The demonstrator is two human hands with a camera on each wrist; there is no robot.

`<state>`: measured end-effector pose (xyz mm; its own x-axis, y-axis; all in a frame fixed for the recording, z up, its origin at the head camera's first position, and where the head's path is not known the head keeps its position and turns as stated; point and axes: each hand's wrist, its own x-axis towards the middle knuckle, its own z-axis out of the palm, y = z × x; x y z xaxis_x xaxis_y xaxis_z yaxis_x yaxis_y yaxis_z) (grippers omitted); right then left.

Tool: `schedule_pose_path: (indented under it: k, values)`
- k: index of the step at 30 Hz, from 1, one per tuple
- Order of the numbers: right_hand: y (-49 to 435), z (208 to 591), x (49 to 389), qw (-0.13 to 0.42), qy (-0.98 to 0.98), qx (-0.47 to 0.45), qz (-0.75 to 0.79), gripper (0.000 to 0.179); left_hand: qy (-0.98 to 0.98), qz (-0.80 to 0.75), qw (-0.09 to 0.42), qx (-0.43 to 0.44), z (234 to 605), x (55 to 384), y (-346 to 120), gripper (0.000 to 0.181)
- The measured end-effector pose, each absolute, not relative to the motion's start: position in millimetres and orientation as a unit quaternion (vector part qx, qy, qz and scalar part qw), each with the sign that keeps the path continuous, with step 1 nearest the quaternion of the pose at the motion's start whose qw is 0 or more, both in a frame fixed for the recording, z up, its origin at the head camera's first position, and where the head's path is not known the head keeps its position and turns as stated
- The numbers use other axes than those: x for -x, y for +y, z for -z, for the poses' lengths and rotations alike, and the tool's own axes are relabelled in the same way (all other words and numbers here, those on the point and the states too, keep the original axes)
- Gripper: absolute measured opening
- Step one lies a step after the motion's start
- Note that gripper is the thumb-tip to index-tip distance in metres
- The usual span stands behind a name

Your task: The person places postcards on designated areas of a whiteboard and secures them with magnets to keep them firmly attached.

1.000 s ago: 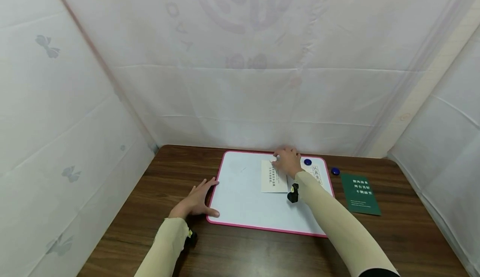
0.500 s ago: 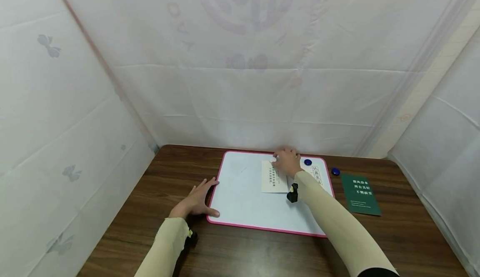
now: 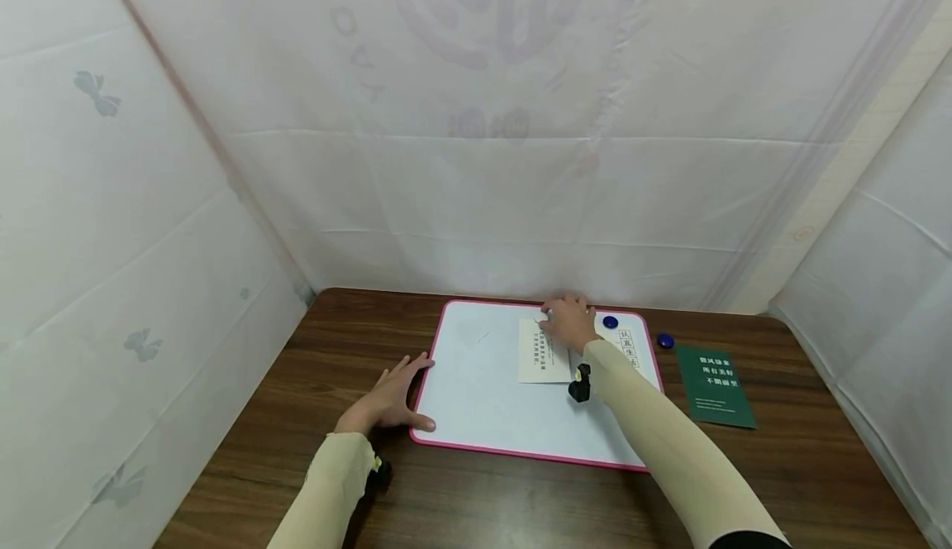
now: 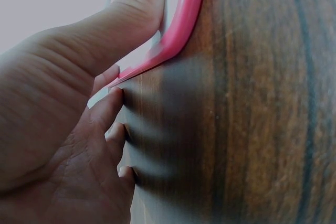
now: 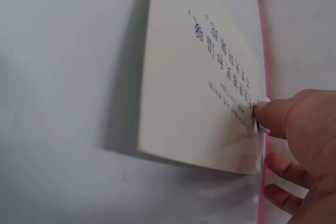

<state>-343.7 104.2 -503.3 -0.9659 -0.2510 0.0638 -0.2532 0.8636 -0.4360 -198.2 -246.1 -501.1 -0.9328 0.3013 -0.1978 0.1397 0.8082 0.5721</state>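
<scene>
A whiteboard (image 3: 483, 417) with a pink rim lies on the wooden table. My left hand (image 3: 384, 396) is spread at its lower left corner, the thumb on the board's face and the fingers along the rim. Near the top edge, my right hand (image 3: 571, 323) pinches what looks like a small white magnet (image 5: 263, 129) at the top of a cream card (image 3: 545, 359). In the right wrist view that card's near end stands off the board and casts a shadow. Further right, a blue magnet (image 3: 610, 322) sits over a second white card (image 3: 628, 344), partly hidden by my right arm.
A loose blue magnet (image 3: 665, 340) lies on the table right of the board. Beside it is a green card (image 3: 716, 386) with white writing. White cloth walls (image 3: 461, 202) stand behind the table and at both sides.
</scene>
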Motion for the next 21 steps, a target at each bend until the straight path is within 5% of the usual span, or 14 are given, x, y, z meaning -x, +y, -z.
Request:
schedule_pose_path:
  k: [21]
  values:
    - [106.5,505.2,342.6,0.004,-0.965,-0.125,-0.232,0.039,0.938,-0.290,0.143,-0.127,496.6,198.0,-245.8,0.108]
